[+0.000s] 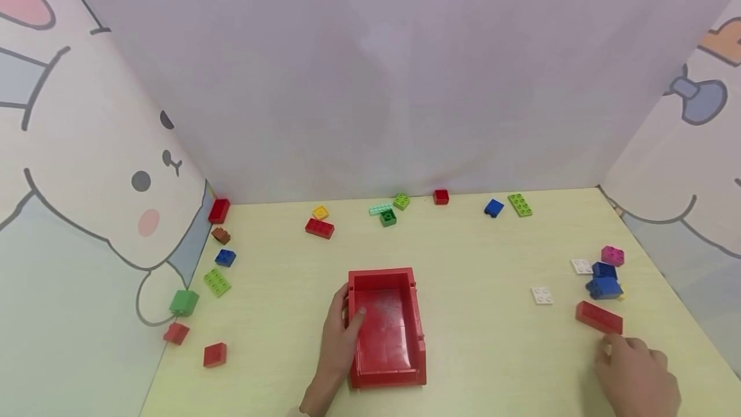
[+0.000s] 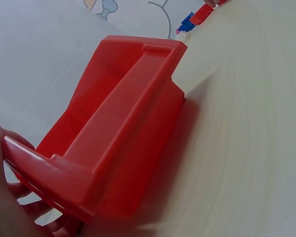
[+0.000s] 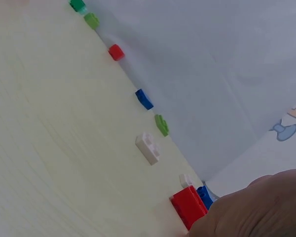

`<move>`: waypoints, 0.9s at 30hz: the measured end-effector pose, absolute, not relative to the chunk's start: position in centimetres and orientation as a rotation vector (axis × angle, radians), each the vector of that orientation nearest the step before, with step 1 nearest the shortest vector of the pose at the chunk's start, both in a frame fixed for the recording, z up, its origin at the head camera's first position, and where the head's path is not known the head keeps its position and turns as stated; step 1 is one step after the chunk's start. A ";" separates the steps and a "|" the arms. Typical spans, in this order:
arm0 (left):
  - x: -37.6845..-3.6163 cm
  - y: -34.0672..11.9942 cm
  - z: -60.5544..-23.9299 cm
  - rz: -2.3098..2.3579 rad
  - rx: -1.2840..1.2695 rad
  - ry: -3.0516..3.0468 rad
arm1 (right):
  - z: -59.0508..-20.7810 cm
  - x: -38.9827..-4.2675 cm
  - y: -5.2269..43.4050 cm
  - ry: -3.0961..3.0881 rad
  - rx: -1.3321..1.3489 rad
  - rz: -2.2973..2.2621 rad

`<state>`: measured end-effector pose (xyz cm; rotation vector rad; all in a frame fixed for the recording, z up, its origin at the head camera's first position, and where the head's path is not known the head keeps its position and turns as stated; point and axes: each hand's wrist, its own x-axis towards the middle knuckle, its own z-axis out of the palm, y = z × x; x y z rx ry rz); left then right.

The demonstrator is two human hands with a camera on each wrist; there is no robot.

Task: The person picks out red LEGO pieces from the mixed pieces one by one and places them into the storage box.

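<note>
My left hand point(image 1: 338, 346) grips the left wall of a red open-topped plastic bin point(image 1: 388, 379), the thumb over its rim and the fingers outside. In the left wrist view the bin point(image 2: 133, 123) shows its low front lip, and nothing lies inside it in the head view. At the right, my right hand point(image 1: 637, 375) has bent fingers, fingertips right at the near edge of a long red toy brick point(image 1: 599, 318). I cannot tell whether they pinch it. The right wrist view shows this brick point(image 3: 189, 207) beside the hand.
Blue bricks point(image 1: 604, 287), a pink brick point(image 1: 612, 255) and white square bricks point(image 1: 542, 295) lie beyond the right hand. Several bricks, such as a light green one point(image 1: 520, 204), line the back wall point(image 1: 370, 114). More, including a green one point(image 1: 184, 302), lie along the left wall.
</note>
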<state>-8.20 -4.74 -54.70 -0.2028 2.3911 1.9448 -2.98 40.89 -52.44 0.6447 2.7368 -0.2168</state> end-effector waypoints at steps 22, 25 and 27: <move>-8.2 -4.5 -54.6 1.952 -0.198 2.369 | -52.4 -2.2 41.2 2.780 0.733 -0.378; -8.2 -4.7 -54.5 1.955 -0.203 2.382 | -52.1 -2.5 41.1 2.797 0.716 -0.400; -8.1 -4.8 -54.5 1.948 -0.209 2.389 | -52.0 -2.6 41.1 2.794 0.709 -0.415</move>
